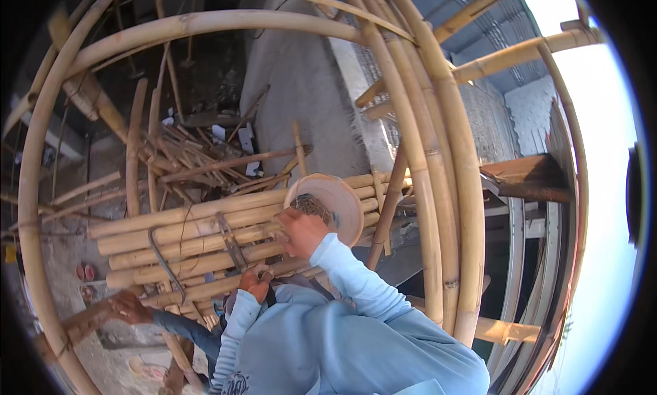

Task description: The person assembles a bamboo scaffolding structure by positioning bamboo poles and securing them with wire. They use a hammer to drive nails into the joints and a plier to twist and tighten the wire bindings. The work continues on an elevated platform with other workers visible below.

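My right hand (301,232) is closed at the near left rim of a round, pale bucket (348,202). Dark, thin, wiry pieces (309,205) lie inside it. My left hand (254,283) is held close to my body beside a dark strap, its fingers curled; what they hold is hidden. Just beyond that hand, a long metal tool with two arms (231,241) lies across a platform of bamboo poles (198,225). Left of this tool, a bent metal rod (164,264) hooks over the same poles.
Thick upright bamboo poles (448,155) stand close on my right, and a curved-looking pole (219,22) crosses ahead. Another person's hand (130,307), in a dark sleeve, rests on a pole at lower left. Loose wood (205,155) is piled below, beside a grey concrete surface (291,87).
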Demonstrator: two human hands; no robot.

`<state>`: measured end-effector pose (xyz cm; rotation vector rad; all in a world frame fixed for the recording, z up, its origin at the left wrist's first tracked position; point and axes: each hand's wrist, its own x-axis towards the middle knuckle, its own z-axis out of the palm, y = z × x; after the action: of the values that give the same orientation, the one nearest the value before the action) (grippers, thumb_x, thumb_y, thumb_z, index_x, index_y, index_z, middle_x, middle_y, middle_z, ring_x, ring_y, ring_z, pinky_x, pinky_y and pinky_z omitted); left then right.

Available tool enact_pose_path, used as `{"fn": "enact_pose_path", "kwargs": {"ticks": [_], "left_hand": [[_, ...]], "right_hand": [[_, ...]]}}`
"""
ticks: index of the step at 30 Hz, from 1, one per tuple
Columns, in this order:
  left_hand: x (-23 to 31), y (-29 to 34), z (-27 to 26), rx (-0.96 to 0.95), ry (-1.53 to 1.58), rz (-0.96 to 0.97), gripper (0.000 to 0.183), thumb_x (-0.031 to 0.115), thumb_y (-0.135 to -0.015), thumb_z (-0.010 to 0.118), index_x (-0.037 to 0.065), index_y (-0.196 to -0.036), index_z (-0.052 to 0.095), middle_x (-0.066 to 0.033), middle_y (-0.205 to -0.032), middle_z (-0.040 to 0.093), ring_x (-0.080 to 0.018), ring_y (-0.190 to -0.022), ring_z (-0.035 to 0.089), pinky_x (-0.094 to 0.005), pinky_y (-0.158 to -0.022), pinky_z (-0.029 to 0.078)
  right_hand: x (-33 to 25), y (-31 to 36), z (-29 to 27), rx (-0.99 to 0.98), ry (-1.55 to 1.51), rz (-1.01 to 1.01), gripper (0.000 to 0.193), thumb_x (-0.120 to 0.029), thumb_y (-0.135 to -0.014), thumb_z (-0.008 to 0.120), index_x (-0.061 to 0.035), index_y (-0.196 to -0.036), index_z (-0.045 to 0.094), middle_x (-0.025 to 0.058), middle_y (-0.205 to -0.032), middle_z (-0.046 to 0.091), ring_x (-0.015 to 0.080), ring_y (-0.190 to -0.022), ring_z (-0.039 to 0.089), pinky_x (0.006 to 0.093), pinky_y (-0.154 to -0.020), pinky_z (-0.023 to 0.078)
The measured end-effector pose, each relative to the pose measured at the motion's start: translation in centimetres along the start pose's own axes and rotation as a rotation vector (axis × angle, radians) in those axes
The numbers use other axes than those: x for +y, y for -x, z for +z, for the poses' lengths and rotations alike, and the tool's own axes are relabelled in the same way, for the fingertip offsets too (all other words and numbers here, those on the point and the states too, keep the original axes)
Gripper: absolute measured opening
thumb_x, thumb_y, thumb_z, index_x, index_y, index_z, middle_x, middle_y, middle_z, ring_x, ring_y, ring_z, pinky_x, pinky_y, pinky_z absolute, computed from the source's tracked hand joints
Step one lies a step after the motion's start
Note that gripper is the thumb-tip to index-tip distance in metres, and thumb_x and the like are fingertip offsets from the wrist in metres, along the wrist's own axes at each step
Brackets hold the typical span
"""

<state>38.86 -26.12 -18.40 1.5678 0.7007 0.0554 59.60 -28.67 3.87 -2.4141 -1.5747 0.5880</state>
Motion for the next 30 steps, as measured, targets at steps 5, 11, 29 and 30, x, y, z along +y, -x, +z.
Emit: {"fn": "enact_pose_path", "kwargs": {"ticks": [5,11,29,30], "left_hand": [[1.1,-6.5,-2.5,-0.203,0.087,-0.086,0.023,0.014,-0.09,0.067,-0.007,-0.099,0.068,-0.0088,-0.076,0.068,-0.0149,-0.064,0.06,-0.0304,-0.06,0.05],[7.8,-13.6,-5.3,-0.259,-0.127,0.065,0.022,0.011,-0.092,0.063,-0.009,-0.101,0.066,-0.0141,-0.078,0.07,-0.0184,-0.066,0.066,-0.0335,-0.062,0.053],[9.8,-12.7,2.2,-0.439,0.005,0.046,0.025,0.018,-0.097,0.065,-0.005,-0.107,0.064,-0.0093,-0.085,0.07,-0.0169,-0.07,0.067,-0.0303,-0.067,0.055],[9.5,-12.4,1.7,-0.411,0.035,0.039,0.025,0.018,-0.097,0.065,-0.005,-0.107,0.064,-0.0092,-0.085,0.07,-0.017,-0.07,0.067,-0.0302,-0.067,0.055]], "right_hand": [[4.1,5.6,-0.7,0.314,-0.164,0.211,0.038,-0.026,-0.09,0.068,0.0008,-0.116,0.061,0.0216,-0.111,0.066,0.0424,-0.094,0.068,0.0505,-0.08,0.056],[7.9,15.3,1.5,0.569,-0.308,0.598,0.035,-0.027,-0.092,0.068,-0.0004,-0.114,0.063,0.0244,-0.108,0.068,0.0459,-0.098,0.066,0.0543,-0.087,0.052],[2.1,25.3,-0.6,1.138,-0.459,0.68,0.032,-0.021,-0.088,0.078,0.0009,-0.11,0.069,0.02,-0.095,0.07,0.0344,-0.086,0.07,0.0397,-0.079,0.055],[2.0,26.4,-3.4,1.282,-0.392,0.686,0.03,-0.016,-0.088,0.078,0.0005,-0.111,0.069,0.0173,-0.094,0.069,0.0303,-0.084,0.071,0.0368,-0.077,0.056]]}}
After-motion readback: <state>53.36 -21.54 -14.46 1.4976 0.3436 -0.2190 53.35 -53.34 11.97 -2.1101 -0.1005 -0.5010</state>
